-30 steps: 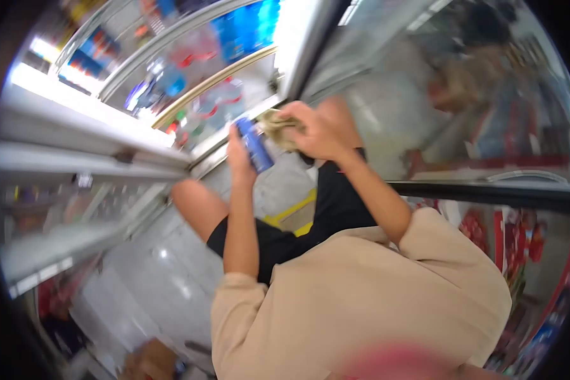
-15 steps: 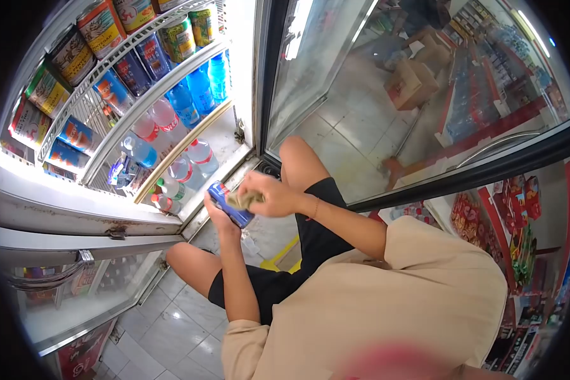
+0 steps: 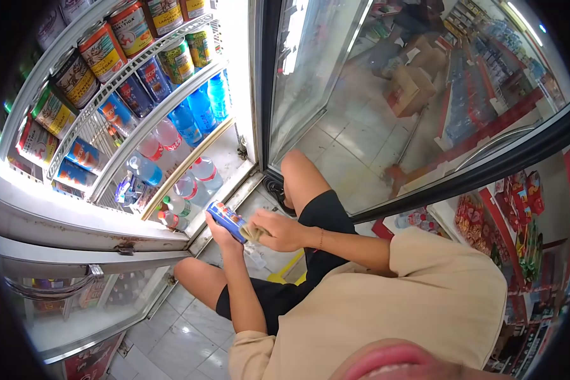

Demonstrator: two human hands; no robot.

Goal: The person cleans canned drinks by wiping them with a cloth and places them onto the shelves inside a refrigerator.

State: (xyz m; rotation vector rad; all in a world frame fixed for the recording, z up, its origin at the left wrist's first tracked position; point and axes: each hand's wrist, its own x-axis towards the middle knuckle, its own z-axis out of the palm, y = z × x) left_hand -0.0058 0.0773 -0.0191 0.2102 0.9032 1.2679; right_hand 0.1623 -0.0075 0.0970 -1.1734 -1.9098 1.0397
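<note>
A blue can (image 3: 228,220) with red and white print lies tilted in my left hand (image 3: 220,231), whose fingers wrap round its lower side. My right hand (image 3: 278,230) is closed on a crumpled olive-tan cloth (image 3: 254,234). The cloth is at the can's near right end and seems to touch it. Both hands are above the floor between my bent knees, in front of the open fridge.
The lit fridge holds cans on wire shelves (image 3: 117,85) and bottles (image 3: 190,187) low down. An open glass door (image 3: 373,126) stands to the right, another door (image 3: 88,304) to the left. A yellow object (image 3: 288,272) lies between my legs. Snack shelves (image 3: 481,221) stand at right.
My right hand with the cloth has moved from the can's middle to its near right end. My left hand still holds the can. The view has tilted slightly upward.
</note>
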